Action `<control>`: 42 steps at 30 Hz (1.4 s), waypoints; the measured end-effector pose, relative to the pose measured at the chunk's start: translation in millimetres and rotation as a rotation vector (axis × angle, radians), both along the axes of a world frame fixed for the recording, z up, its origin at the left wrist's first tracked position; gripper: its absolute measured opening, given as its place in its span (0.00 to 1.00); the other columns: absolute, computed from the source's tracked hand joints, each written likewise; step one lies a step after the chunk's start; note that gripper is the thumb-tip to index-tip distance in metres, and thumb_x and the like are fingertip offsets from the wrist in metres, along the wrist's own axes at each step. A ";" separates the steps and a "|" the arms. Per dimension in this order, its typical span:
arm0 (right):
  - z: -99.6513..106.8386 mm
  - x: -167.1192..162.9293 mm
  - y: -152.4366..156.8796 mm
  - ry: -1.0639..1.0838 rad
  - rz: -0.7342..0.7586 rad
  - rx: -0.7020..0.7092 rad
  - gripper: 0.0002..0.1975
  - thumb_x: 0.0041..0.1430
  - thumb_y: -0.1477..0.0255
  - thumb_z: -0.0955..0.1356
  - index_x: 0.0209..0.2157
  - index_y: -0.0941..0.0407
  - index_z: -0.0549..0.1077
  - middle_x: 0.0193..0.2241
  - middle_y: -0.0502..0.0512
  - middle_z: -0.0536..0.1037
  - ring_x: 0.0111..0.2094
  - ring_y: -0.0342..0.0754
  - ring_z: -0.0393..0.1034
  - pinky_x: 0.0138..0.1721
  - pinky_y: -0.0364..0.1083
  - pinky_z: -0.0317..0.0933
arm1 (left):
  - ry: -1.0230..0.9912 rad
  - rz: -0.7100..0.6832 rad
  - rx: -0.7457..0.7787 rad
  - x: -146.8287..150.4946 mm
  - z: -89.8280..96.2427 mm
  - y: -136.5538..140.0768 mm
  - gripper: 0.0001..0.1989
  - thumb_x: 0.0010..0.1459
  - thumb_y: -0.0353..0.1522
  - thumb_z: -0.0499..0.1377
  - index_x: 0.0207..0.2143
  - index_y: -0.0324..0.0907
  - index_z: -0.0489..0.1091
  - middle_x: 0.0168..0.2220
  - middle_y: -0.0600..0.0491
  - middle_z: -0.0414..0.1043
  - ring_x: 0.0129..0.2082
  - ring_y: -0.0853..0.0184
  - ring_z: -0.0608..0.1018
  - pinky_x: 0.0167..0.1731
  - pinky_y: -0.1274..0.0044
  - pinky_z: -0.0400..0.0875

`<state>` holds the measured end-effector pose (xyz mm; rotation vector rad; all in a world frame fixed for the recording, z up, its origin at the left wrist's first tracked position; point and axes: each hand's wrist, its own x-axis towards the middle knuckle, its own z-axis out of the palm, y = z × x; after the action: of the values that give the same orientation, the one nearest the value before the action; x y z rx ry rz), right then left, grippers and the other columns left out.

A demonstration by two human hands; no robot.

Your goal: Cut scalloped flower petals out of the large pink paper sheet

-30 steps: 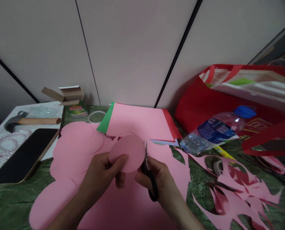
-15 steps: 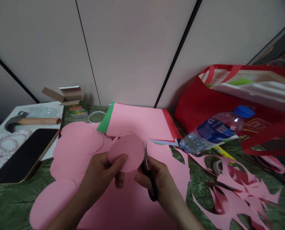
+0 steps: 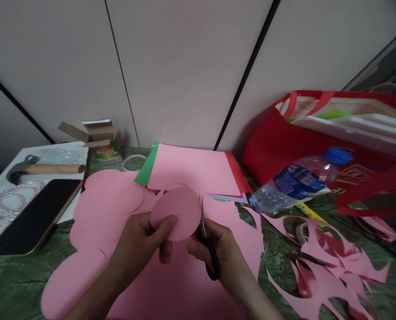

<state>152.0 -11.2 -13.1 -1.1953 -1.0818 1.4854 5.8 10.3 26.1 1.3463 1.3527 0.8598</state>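
My left hand (image 3: 148,240) pinches a round pink paper disc (image 3: 180,209), thumb on its front face and fingers behind. In my right hand (image 3: 218,244) is a pair of scissors (image 3: 211,258) with black handles, its narrow blades pointing up along the disc's right edge. The blades look nearly closed. Below both hands spreads a large pink paper sheet (image 3: 181,289). Several bigger pink paper rounds (image 3: 101,222) overlap one another to the left of my left hand.
Behind lies a stack of coloured paper (image 3: 191,166). Pink offcuts (image 3: 334,266), a water bottle (image 3: 294,182) and a red bag (image 3: 271,142) fill the right side. To the left are a phone (image 3: 34,218), a hammer (image 3: 54,169), a bead string (image 3: 5,204) and a small opened box (image 3: 106,149).
Hardly anything differs. Both hands, the paper disc and the scissors keep almost the same position.
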 end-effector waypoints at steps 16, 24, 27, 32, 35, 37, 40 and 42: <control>5.2 -1.3 0.6 0.004 -0.411 0.068 0.09 0.44 0.69 0.70 0.29 0.56 0.69 0.18 0.44 0.67 0.22 0.41 0.62 0.25 0.41 0.56 | -0.011 -0.172 -0.077 -5.1 -13.8 7.1 0.21 0.53 0.39 0.54 0.11 0.39 0.65 0.10 0.53 0.67 0.12 0.71 0.69 0.18 0.79 0.64; 5.1 -4.5 -3.9 0.053 -0.291 0.069 0.08 0.45 0.71 0.70 0.28 0.56 0.68 0.21 0.45 0.66 0.23 0.40 0.60 0.25 0.39 0.54 | -0.195 -0.109 -0.122 -2.8 -14.3 4.5 0.18 0.54 0.38 0.54 0.16 0.38 0.68 0.11 0.53 0.69 0.12 0.69 0.70 0.17 0.77 0.66; 5.4 -3.6 -3.3 0.055 -0.322 0.071 0.08 0.46 0.71 0.70 0.29 0.56 0.67 0.20 0.44 0.66 0.23 0.39 0.61 0.24 0.39 0.55 | -0.172 -0.106 -0.109 -1.6 -14.3 4.6 0.18 0.53 0.38 0.54 0.14 0.38 0.67 0.11 0.53 0.68 0.11 0.70 0.68 0.15 0.78 0.64; 7.2 -5.0 -2.1 0.033 -0.257 0.046 0.09 0.44 0.72 0.70 0.28 0.57 0.67 0.20 0.45 0.67 0.22 0.39 0.59 0.23 0.39 0.53 | -0.104 -0.006 -0.081 -0.9 -10.1 3.9 0.20 0.50 0.37 0.57 0.10 0.39 0.63 0.08 0.56 0.63 0.10 0.73 0.65 0.12 0.81 0.59; 6.3 -6.0 -2.5 0.036 -0.135 0.007 0.09 0.43 0.74 0.71 0.28 0.58 0.68 0.20 0.45 0.67 0.22 0.39 0.59 0.24 0.39 0.53 | -0.062 0.094 -0.033 -2.3 -5.0 3.0 0.22 0.50 0.37 0.57 0.07 0.39 0.60 0.07 0.57 0.61 0.10 0.75 0.63 0.13 0.81 0.59; 4.2 -6.6 -3.7 0.056 -0.049 -0.015 0.09 0.43 0.74 0.70 0.29 0.58 0.69 0.19 0.45 0.66 0.21 0.38 0.58 0.23 0.39 0.52 | -0.065 0.120 -0.018 -2.7 -1.9 2.4 0.23 0.51 0.37 0.56 0.08 0.39 0.62 0.08 0.57 0.63 0.10 0.74 0.65 0.14 0.81 0.61; 0.6 -7.4 -5.4 0.084 0.018 -0.020 0.09 0.42 0.75 0.71 0.29 0.57 0.69 0.19 0.44 0.67 0.21 0.38 0.58 0.22 0.39 0.52 | -0.104 0.101 -0.029 -1.8 1.6 1.5 0.21 0.52 0.36 0.55 0.10 0.38 0.66 0.10 0.54 0.67 0.10 0.72 0.69 0.15 0.80 0.64; -0.3 -7.7 -6.1 0.092 0.037 -0.012 0.10 0.43 0.73 0.71 0.29 0.57 0.68 0.19 0.44 0.67 0.22 0.38 0.58 0.23 0.39 0.52 | -0.121 0.079 -0.023 -0.7 3.1 1.2 0.21 0.53 0.35 0.55 0.10 0.38 0.66 0.10 0.54 0.68 0.10 0.71 0.70 0.17 0.80 0.66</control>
<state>144.3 -17.3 -13.4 -1.1092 -1.0392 1.5620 5.2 11.5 29.3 1.2102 1.3242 0.9605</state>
